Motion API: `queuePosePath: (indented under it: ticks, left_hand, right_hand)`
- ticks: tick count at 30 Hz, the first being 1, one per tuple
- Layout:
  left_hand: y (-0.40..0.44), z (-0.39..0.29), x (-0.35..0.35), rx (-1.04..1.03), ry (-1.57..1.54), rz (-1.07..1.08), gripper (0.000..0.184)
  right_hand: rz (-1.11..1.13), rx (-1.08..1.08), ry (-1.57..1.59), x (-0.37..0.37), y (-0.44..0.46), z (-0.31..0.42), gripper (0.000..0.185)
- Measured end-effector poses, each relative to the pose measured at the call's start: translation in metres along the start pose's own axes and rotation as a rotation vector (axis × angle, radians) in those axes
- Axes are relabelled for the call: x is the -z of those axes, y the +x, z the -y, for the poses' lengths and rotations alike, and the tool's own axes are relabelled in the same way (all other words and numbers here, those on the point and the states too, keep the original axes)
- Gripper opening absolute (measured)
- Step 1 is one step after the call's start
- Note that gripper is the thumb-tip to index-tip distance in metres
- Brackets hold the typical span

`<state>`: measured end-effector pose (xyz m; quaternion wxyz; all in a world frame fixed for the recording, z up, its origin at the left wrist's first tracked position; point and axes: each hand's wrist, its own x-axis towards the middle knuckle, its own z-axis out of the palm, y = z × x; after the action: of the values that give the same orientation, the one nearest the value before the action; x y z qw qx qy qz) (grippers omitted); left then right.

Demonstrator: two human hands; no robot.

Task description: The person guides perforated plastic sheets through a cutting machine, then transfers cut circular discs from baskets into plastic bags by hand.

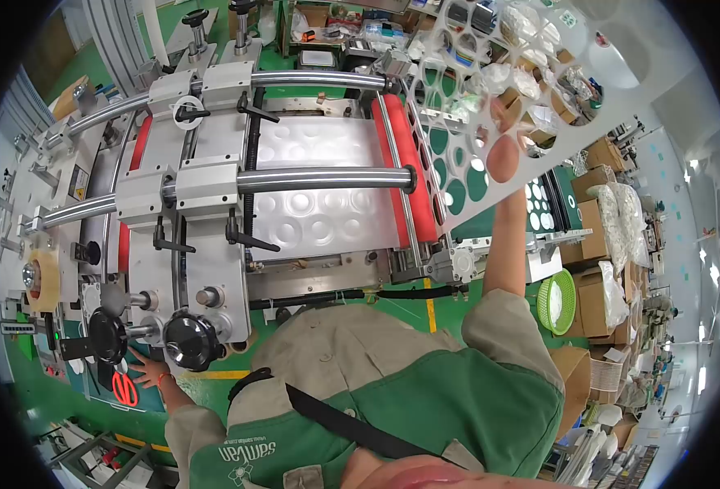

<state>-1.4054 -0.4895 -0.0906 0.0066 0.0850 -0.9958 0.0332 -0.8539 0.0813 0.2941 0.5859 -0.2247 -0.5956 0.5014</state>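
Observation:
A translucent plastic sheet with rows of round holes [478, 210] hangs raised over the right end of a roller machine [327, 179]. My right hand [504, 156] grips the sheet, and its skin shows through the holes; some of the fingers are hidden. Low at the left, my left hand [150, 373] has its fingers spread and holds nothing. It rests by a green work surface [152, 399], close to scissors with orange handles [124, 389]. Black knobs [193, 339] of the machine stand just above that hand.
Beneath the steel bars lies a flat sheet with round marks [315, 218], beside a red roller [409, 167]. White discs [539, 208] lie on a green belt at right. A green basket [556, 301] and cardboard boxes [595, 303] stand farther right. Tape [44, 275] sits at left.

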Motion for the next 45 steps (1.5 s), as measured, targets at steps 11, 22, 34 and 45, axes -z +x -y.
queuePosePath:
  ticks: [11,22,34,45]
  left_hand:
    - [-0.001,0.01,-0.006,-0.13,0.162,-0.084,0.094]
    - [-0.004,0.013,-0.016,-0.152,0.146,-0.214,0.1]
    - [-0.014,0.005,-0.005,-0.098,0.164,-0.122,0.102]
    - [-0.013,0.004,-0.006,-0.067,0.105,-0.108,0.106]
  right_hand:
    - [0.583,-0.533,-1.261,0.111,-0.022,-0.03,0.053]
    - [0.156,0.328,-0.825,-0.016,0.095,0.021,0.053]
    - [0.272,0.484,-1.021,-0.033,0.145,0.04,0.025]
    - [0.075,0.233,-0.531,-0.04,0.157,0.024,0.027]
